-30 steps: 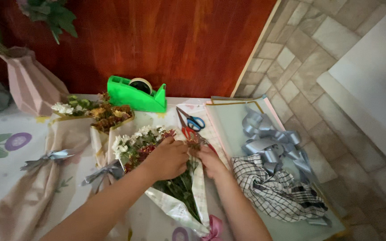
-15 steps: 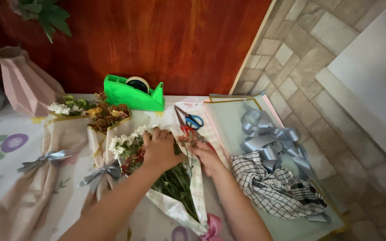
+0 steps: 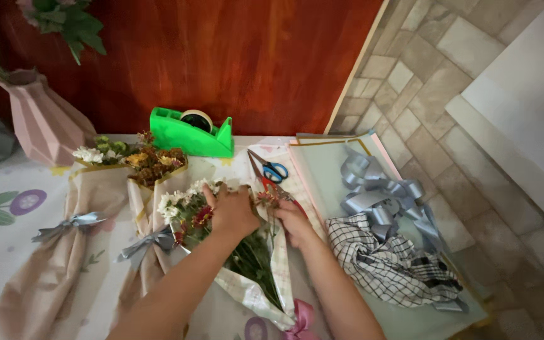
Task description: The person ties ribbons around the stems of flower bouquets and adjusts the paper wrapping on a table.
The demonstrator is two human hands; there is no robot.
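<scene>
We see our left hand (image 3: 233,211) resting with fingers curled over the flower heads of a bouquet (image 3: 247,258) wrapped in patterned paper, lying on the counter (image 3: 7,233). Our right hand (image 3: 292,217) is closed on the blooms at the bouquet's right edge. Scissors (image 3: 269,170) lie just beyond, a green tape dispenser (image 3: 187,132) farther back, and a checked cloth (image 3: 385,258) to the right.
</scene>
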